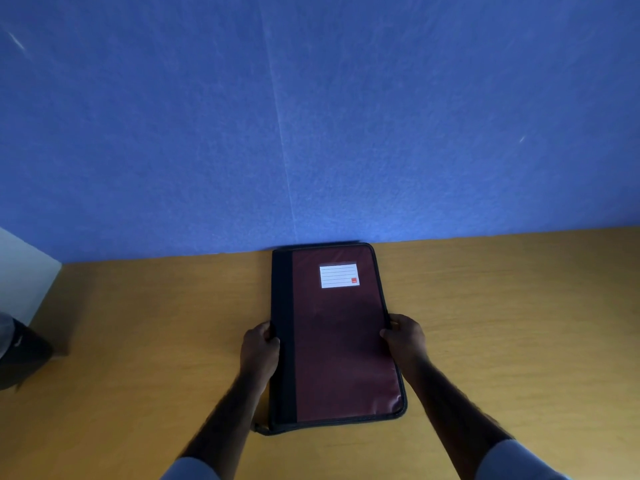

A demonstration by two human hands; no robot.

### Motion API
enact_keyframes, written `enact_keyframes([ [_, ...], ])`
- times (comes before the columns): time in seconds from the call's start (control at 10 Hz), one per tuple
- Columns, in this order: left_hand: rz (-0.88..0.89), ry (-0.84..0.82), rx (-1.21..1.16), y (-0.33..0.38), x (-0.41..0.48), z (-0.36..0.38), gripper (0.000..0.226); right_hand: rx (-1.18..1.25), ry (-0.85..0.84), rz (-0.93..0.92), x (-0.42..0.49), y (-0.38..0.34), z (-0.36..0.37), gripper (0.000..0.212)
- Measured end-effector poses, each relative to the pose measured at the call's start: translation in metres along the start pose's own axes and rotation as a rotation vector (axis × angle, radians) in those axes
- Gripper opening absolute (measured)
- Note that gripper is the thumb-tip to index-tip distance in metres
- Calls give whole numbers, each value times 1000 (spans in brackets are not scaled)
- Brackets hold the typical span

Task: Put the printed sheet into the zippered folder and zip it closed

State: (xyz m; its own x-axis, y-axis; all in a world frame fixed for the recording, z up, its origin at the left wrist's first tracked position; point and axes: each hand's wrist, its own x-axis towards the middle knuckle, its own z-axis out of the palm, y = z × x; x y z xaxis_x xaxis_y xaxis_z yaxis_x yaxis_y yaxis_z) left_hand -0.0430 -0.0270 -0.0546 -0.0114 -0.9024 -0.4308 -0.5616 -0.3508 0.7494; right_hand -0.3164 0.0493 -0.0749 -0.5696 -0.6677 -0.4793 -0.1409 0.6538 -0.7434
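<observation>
- The zippered folder (pixel 341 336) lies flat on the table (pixel 138 323), cover up, its long axis running straight away from the person, the far short edge touching the blue wall (pixel 311 116).
- The left hand (pixel 259 348) is at the black spine side; its fingers (pixel 268 336) curl around that long edge, pinching it.
- The right hand (pixel 403 336) mirrors it on the opposite long edge, fingers (pixel 388 332) wrapped over the rim and gripping the cover.
- Both hands sit about midway along the folder, one on each side, neither nearer than the other.
- The folder looks closed; a small dark tab (pixel 258 427), likely the zipper pull, shows at the near left corner, closest to the left hand.
- The printed sheet is not visible anywhere; whether it is already inside cannot be told.
- Judgement: if the folder has yet to be opened, the pull must travel around the near short edge and up the right side, so the left hand would reach back toward the near corner while the right steadies the cover.
- A white label (pixel 338 276) sits near the far end of the cover.
</observation>
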Motion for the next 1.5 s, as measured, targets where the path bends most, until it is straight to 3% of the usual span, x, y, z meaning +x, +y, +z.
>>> enact_keyframes([
  [0.1,44,17,83,-1,-3,-1,47,-85,37,-21,-6,-1,3,45],
  [0.2,288,189,512,-16,-12,10,47,-548,135,-173,-30,6,13,59],
  [0.4,579,80,756,-43,-46,48,61,-863,126,-561,-71,37,42,64],
  [0.6,555,93,865,-59,-61,58,67,-925,58,-607,-72,63,41,70],
  [1.0,554,134,934,-48,-56,52,71,-1004,108,-630,-77,58,34,77],
  [1.3,659,317,866,50,-42,9,71,-979,218,-756,-59,-7,-4,76],
  [1.5,761,463,832,118,-42,-26,70,-842,340,-877,-52,-86,-35,74],
])
